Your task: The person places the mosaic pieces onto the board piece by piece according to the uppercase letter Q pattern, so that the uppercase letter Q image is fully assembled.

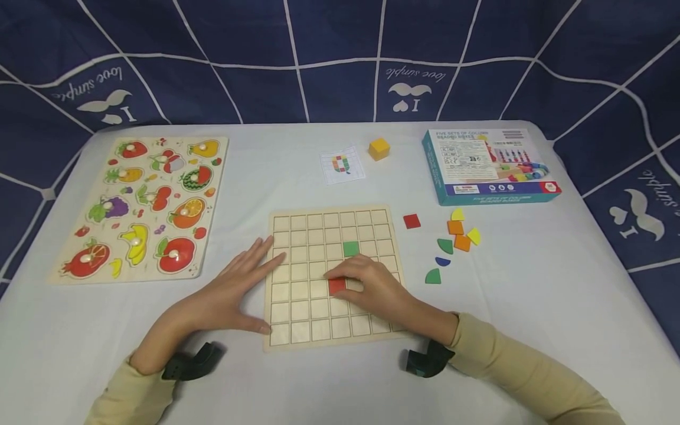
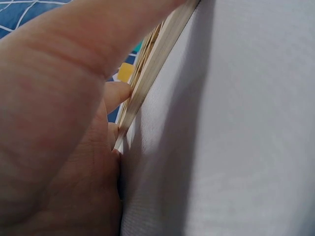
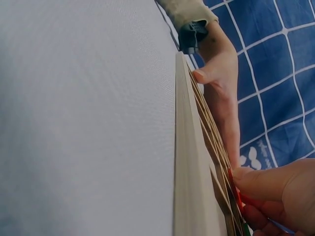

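Observation:
A wooden grid board (image 1: 300,311) of square cells lies flat on the white table. My right hand (image 1: 374,288) is over the board, its thumb and fingers pinching a red square tile (image 1: 337,287) at a cell near the middle. From the right wrist view, that red tile (image 3: 236,191) shows between thumb and fingers, close against the grid. Up and to the right of it, a green square tile (image 1: 351,248) lies in a cell. My left hand (image 1: 225,298) rests along the board's left edge, fingers spread and thumb at the lower left corner.
Right of the board lie a loose red square (image 1: 411,221), orange squares (image 1: 455,228), green quarter pieces (image 1: 432,276), yellow pieces (image 1: 474,236) and a blue piece (image 1: 443,261). Behind are a pattern card (image 1: 342,166), yellow cube (image 1: 379,149) and box (image 1: 491,167). A fruit puzzle (image 1: 143,209) lies left.

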Motion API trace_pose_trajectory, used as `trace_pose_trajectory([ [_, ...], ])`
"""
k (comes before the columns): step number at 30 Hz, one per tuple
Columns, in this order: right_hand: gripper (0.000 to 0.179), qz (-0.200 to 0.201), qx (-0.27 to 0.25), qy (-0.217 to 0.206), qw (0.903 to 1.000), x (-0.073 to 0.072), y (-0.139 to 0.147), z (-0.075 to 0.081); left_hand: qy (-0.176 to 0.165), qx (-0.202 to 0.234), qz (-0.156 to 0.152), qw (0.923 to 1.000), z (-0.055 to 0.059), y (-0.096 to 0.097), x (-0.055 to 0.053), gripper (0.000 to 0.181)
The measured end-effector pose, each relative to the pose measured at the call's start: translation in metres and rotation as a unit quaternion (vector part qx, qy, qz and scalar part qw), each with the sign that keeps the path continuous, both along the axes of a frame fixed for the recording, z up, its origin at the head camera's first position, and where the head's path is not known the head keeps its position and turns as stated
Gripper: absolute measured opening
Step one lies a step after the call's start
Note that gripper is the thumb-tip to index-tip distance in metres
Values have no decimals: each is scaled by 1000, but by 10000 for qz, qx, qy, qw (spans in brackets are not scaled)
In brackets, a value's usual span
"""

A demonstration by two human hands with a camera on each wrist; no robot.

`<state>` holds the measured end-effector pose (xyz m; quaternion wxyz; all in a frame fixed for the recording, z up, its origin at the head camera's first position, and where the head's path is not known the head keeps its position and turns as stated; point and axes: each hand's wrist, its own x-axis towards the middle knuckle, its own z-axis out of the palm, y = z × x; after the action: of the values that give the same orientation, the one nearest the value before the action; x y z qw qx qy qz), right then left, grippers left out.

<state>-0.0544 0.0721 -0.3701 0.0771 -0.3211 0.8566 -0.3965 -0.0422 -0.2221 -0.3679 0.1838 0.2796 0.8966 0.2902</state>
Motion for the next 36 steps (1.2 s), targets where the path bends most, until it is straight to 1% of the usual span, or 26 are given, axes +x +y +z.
trace_pose_trajectory([
  [4,29,-113,-73,-31,9999,1,1,4,19,-7,-30,10000,-1,0,0,118],
  [8,27,-387,-262,-169,9988,-2,11,12,32,5,-34,10000,-1,-1,0,118],
  [12,27,-628,-615,-158,9960,-7,33,16,-4,36,6,10000,-1,-1,2,118],
  [16,29,-904,-761,-65,9930,-9,66,14,-10,42,41,10000,-1,-2,3,118],
  [21,30,-1238,-418,2,9914,-5,112,11,-37,85,56,9999,-1,-2,5,117],
  [25,33,-1386,0,-20,9903,-2,137,12,-3,69,41,10000,-1,-2,5,117],
  [27,35,-1411,149,-76,9898,0,144,11,23,74,37,10000,0,-2,4,117],
  [30,38,-1341,259,-117,9906,2,149,10,32,76,23,10000,0,-1,4,117],
  [36,44,-1119,373,58,9930,3,152,8,42,138,-11,9999,0,0,2,117],
])
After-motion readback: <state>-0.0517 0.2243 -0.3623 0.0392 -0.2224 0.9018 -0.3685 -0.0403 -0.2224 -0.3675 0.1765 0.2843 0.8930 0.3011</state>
